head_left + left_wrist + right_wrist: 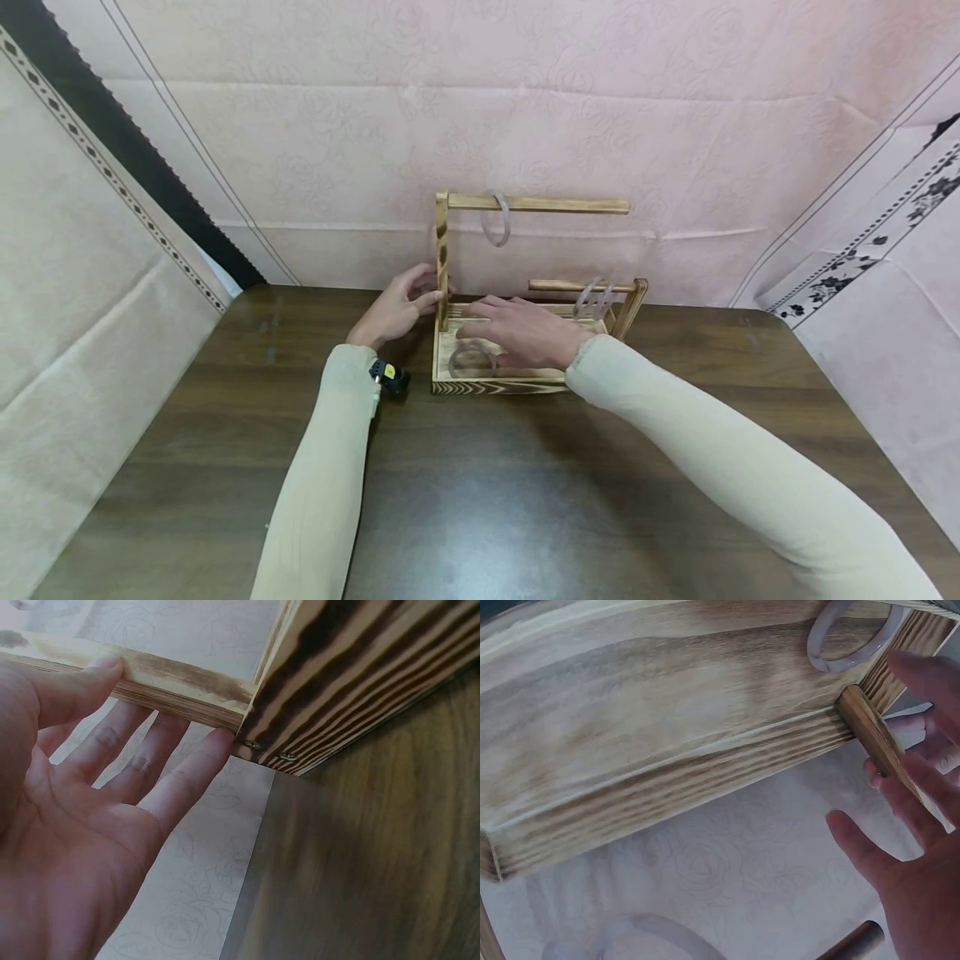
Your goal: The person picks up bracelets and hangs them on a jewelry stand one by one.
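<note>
A wooden bangle rack stands at the table's back edge, with a tray base (495, 387), a tall left post (442, 267) and two bars. My left hand (397, 307) grips the left post low down, its thumb on one face and its fingers behind, as the left wrist view shows. Over the tray hovers my right hand (525, 332), fingers spread near the post; whether they touch it is unclear. One pale translucent bangle (506, 221) hangs on the upper bar (570, 205). Another bangle (815, 641) lies in the tray beside the post.
Two more bangles (581, 302) hang on the short lower bar (547, 285), held by a slanted right post (632, 310). Patterned pale cloth (337, 150) rises behind the brown wooden table (465, 483).
</note>
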`<state>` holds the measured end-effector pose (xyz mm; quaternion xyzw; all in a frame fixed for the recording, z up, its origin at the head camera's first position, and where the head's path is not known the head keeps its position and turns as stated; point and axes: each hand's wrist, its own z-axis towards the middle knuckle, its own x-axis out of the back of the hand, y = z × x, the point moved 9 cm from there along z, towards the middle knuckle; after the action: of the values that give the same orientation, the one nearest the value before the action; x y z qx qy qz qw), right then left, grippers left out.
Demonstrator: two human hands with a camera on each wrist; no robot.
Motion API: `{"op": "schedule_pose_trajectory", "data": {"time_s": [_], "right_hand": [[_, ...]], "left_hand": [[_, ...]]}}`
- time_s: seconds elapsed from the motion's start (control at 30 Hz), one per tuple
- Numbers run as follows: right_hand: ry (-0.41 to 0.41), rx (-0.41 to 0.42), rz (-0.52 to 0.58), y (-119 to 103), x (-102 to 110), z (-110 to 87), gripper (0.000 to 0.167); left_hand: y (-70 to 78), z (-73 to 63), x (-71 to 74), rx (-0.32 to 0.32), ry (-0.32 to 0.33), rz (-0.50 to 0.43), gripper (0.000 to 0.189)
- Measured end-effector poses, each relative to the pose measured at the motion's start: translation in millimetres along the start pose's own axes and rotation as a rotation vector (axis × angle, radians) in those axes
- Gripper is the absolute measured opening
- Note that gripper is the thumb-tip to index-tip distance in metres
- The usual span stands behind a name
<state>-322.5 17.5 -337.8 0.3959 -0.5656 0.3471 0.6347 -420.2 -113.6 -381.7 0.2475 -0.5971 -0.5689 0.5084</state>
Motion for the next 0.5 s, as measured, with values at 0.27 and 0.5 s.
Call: {"op": "schedule_pose_trajectory", "data": {"time_s": [0.27,0.5], "right_hand": [[-0.035,0.006,0.062,-0.4,-8.2,9.2,0.065],[-0.086,0.006,0.063,-2.1,-17.3,16.7,0.066]], "left_hand": [[1.1,-0.4,-0.4,-0.017,-0.002,0.005,0.038],[0.3,-0.1,-0.2,-0.012,-0.002,0.003,0.037]]}}
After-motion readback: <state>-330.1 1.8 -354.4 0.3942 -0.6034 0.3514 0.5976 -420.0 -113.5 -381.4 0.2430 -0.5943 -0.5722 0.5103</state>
